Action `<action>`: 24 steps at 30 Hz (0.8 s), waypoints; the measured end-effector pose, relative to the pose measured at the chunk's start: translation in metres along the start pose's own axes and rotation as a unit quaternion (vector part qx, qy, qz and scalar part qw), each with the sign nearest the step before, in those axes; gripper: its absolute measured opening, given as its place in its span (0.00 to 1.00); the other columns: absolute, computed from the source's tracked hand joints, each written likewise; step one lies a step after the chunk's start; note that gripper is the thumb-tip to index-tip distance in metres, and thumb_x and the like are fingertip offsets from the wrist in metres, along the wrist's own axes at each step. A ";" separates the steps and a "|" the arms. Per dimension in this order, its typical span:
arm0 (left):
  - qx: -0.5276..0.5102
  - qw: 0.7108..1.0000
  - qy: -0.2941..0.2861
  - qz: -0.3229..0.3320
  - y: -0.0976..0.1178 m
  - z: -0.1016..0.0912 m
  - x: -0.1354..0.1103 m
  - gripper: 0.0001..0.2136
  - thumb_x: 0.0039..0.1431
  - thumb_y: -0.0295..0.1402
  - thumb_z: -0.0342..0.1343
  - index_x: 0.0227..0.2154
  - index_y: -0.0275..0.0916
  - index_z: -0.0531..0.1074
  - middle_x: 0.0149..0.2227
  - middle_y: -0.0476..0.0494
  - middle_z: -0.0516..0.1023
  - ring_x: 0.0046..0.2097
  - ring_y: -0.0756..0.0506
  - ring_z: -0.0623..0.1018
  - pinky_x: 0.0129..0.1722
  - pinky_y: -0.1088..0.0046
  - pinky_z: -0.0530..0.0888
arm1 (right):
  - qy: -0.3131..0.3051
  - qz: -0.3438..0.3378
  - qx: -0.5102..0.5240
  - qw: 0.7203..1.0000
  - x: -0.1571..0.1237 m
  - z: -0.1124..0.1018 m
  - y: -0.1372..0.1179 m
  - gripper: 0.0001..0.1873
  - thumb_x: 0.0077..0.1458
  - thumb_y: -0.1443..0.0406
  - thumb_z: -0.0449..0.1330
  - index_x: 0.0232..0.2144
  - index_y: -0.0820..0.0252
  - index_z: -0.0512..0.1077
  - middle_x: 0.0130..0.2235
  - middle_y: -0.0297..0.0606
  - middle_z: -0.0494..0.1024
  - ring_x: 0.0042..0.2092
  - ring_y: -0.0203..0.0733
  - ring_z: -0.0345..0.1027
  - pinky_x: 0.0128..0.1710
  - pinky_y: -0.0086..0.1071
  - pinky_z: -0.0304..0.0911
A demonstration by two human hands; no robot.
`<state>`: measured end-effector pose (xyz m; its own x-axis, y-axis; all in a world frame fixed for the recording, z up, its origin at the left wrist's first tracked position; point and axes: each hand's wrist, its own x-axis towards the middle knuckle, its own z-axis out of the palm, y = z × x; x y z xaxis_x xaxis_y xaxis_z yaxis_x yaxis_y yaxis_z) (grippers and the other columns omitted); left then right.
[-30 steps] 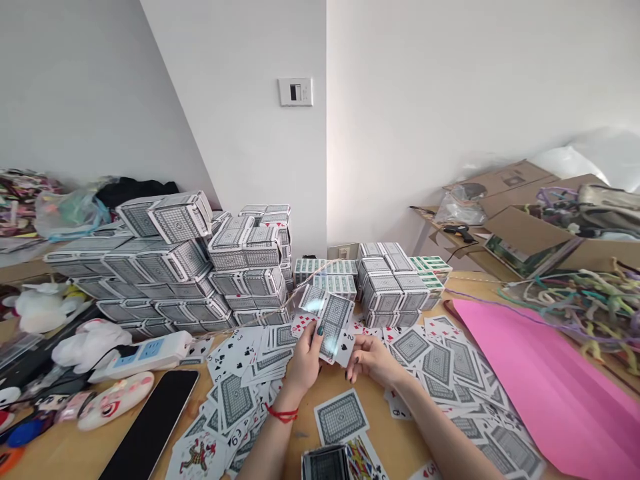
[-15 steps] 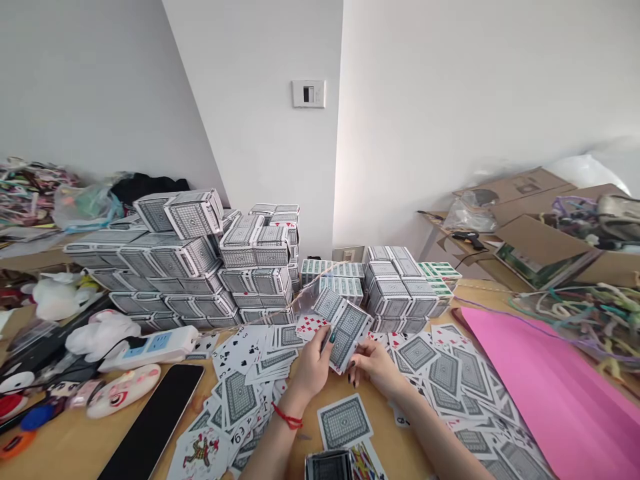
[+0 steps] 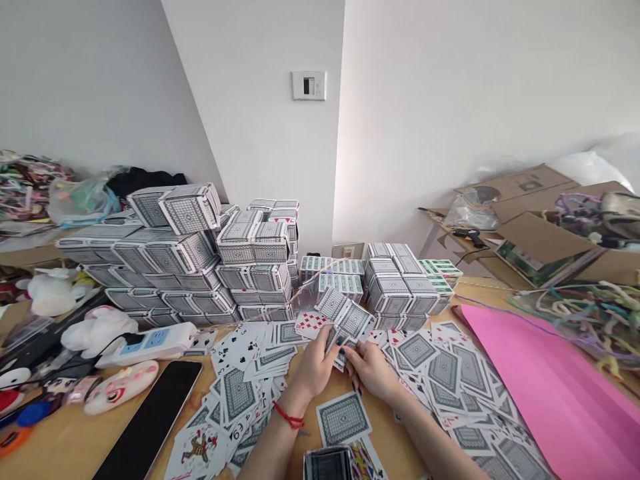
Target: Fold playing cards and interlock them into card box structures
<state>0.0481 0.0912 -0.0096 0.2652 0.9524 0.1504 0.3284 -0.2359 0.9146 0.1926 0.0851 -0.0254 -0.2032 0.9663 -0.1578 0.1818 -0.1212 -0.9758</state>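
Light brown wooden bench [image 3: 65, 447]. Spread across the middle, loose playing cards [image 3: 440, 373], most face down, some face up. At the back, tall piles of grey card boxes [image 3: 200, 267] and a few green card boxes [image 3: 437, 270]. On the right, a big pink sheet [image 3: 545, 380]. On the left, a black phone [image 3: 150, 427], a white power strip [image 3: 150, 341] and soft toys [image 3: 97, 330].

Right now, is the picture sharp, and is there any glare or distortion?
Head view: soft, even daylight with weak shadows; the fanned cards in the left hand are sharp; wall edges lean, likely wide-angle distortion; the black phone shows a faint reflection.
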 end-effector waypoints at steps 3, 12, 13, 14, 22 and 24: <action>-0.039 0.999 -0.027 -0.014 0.005 -0.002 0.000 0.20 0.50 0.34 0.55 0.47 0.40 0.62 0.44 0.42 0.73 0.43 0.43 0.73 0.43 0.69 0.68 | -0.016 0.015 0.056 0.998 0.003 -0.002 0.003 0.27 0.48 0.44 0.52 0.13 0.59 0.59 0.08 0.27 0.62 0.08 0.28 0.53 0.07 0.22 0.47; -0.065 0.996 -0.049 -0.033 0.008 -0.004 0.002 0.14 0.47 0.28 0.56 0.39 0.41 0.65 0.35 0.49 0.75 0.34 0.47 0.74 0.36 0.74 0.69 | -0.086 0.009 0.155 0.984 0.005 -0.008 0.008 0.29 0.48 0.44 0.52 0.14 0.63 0.65 0.13 0.32 0.68 0.12 0.32 0.62 0.10 0.24 0.55; -0.064 0.996 -0.048 -0.037 0.008 -0.004 0.002 0.14 0.48 0.28 0.55 0.39 0.41 0.65 0.34 0.50 0.75 0.33 0.48 0.74 0.34 0.74 0.69 | -0.082 0.009 0.151 0.985 0.004 -0.008 0.007 0.30 0.49 0.44 0.52 0.13 0.63 0.65 0.13 0.33 0.68 0.12 0.32 0.62 0.10 0.24 0.55; -0.062 0.996 -0.049 -0.042 0.008 -0.003 0.001 0.13 0.48 0.27 0.54 0.39 0.42 0.65 0.32 0.51 0.75 0.30 0.48 0.73 0.33 0.75 0.69 | -0.077 0.010 0.146 0.986 0.003 -0.008 0.006 0.30 0.49 0.43 0.52 0.13 0.64 0.65 0.13 0.33 0.68 0.12 0.32 0.62 0.10 0.24 0.55; -0.071 0.997 -0.019 -0.011 0.016 -0.002 0.001 0.16 0.48 0.26 0.53 0.42 0.41 0.64 0.39 0.47 0.75 0.39 0.46 0.73 0.38 0.73 0.69 | -0.031 0.006 0.105 0.994 0.004 -0.003 0.003 0.31 0.46 0.41 0.50 0.15 0.62 0.63 0.12 0.31 0.66 0.10 0.30 0.59 0.09 0.22 0.52; -0.055 0.998 -0.018 -0.017 0.015 -0.002 0.001 0.13 0.49 0.29 0.53 0.40 0.40 0.65 0.35 0.48 0.75 0.35 0.47 0.73 0.35 0.74 0.69 | -0.016 -0.006 0.108 0.994 0.004 -0.002 0.003 0.27 0.45 0.42 0.54 0.19 0.61 0.62 0.14 0.29 0.68 0.12 0.32 0.62 0.09 0.22 0.54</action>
<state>0.0511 0.0888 0.0051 0.2875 0.9518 0.1063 0.2370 -0.1783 0.9550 0.1938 0.0891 -0.0291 -0.2349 0.9607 -0.1477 -0.0302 -0.1591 -0.9868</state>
